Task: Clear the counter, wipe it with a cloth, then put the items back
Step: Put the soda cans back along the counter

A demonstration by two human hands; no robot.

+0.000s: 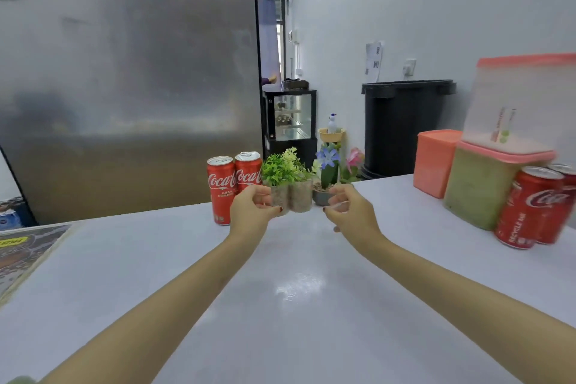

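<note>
Head view: at 12 o'clock, left hand (249, 212) touches plant pots (294, 198), grip unclear, right hand (349, 212) loosely curled, empty; keep pots upright, clear of cans (222, 188).

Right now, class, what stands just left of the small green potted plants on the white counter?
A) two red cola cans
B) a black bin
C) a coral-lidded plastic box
A: the two red cola cans stand beside the small green potted plants, on their left.

The white counter (296, 290) carries two cola cans (221, 187) at its far edge. Two green plants (299, 196) in rough pots stand just beside them, then a blue-flowered pot (321, 196). At the right stand a pink tub (433, 162), a green-filled box (477, 190) and two more cans (526, 209).
</note>
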